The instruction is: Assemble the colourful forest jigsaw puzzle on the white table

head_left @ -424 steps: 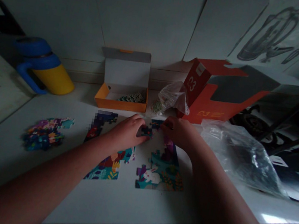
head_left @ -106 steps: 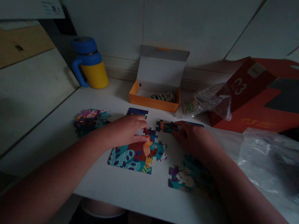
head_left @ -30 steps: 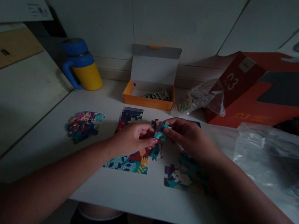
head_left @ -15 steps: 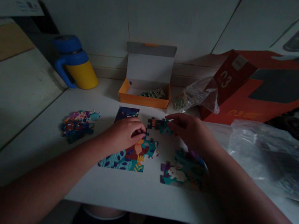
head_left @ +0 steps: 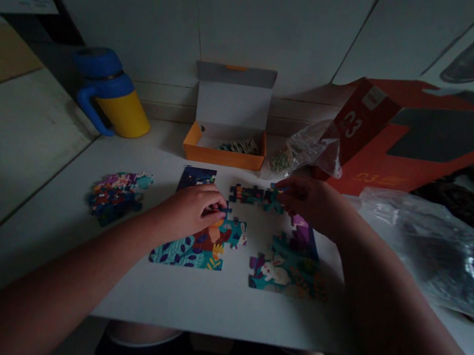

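Note:
My left hand [head_left: 196,210] rests over the left joined part of a jigsaw puzzle [head_left: 189,251], with teal leaves and orange shapes. Its fingers are curled and thumb and forefinger close together; what lies between them is hidden. My right hand [head_left: 305,203] pinches the edge of a dark teal puzzle piece [head_left: 274,201], beside a short joined strip of pieces [head_left: 246,194]. Below the right hand lies another joined part with a white rabbit [head_left: 276,272], partly shaded by my forearm. At the left is a heap of loose puzzle pieces [head_left: 119,195].
An open orange box [head_left: 222,157] holding more pieces stands at the back. Left of it is a blue and yellow jug [head_left: 118,102]. To the right are a small clear bag [head_left: 304,152], a large red box [head_left: 386,147] and a bigger plastic bag [head_left: 423,249].
My right hand has shifted slightly right relative to the strip, uncovering more of the teal piece and of the purple pieces below. The left hand stays put; the whole view has shifted a little.

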### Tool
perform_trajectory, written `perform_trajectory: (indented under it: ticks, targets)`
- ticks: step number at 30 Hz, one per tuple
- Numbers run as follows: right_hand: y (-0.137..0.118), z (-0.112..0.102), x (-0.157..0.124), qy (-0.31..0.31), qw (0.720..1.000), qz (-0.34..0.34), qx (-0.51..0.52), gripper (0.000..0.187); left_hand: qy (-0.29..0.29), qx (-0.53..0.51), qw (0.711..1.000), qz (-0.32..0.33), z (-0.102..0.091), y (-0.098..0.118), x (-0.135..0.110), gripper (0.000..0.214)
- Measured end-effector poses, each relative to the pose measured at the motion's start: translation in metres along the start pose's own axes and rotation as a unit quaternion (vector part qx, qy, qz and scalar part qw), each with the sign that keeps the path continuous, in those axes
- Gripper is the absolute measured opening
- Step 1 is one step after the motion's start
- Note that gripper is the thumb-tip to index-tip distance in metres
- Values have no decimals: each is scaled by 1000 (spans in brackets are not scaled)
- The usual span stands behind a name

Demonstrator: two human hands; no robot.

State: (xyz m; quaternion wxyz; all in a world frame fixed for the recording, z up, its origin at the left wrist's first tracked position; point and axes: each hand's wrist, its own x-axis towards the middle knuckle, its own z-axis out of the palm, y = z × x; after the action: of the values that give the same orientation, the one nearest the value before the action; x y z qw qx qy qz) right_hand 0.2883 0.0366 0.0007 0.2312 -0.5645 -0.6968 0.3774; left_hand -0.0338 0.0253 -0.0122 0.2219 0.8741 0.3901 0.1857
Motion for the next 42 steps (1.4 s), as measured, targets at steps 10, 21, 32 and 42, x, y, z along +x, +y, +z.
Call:
perform_trajectory:
  ticks: [10, 21, 32, 42]
  targets:
    - [-14, 3, -4, -68, 995, 42, -55, 28, -63, 14, 994, 85, -5, 1, -3, 26]
    - [-15, 3, -5, -101, 993, 23, -62, 26, -71, 15, 993, 88, -3, -4, -3, 29]
    - [-26, 12, -8, -65, 986, -24, -149, 17, -71, 22, 993, 91, -8, 3, -2, 29]
    - [-29, 19, -8, -33, 980, -34, -191, 16, -76, 29, 993, 81, -7, 5, -3, 26]
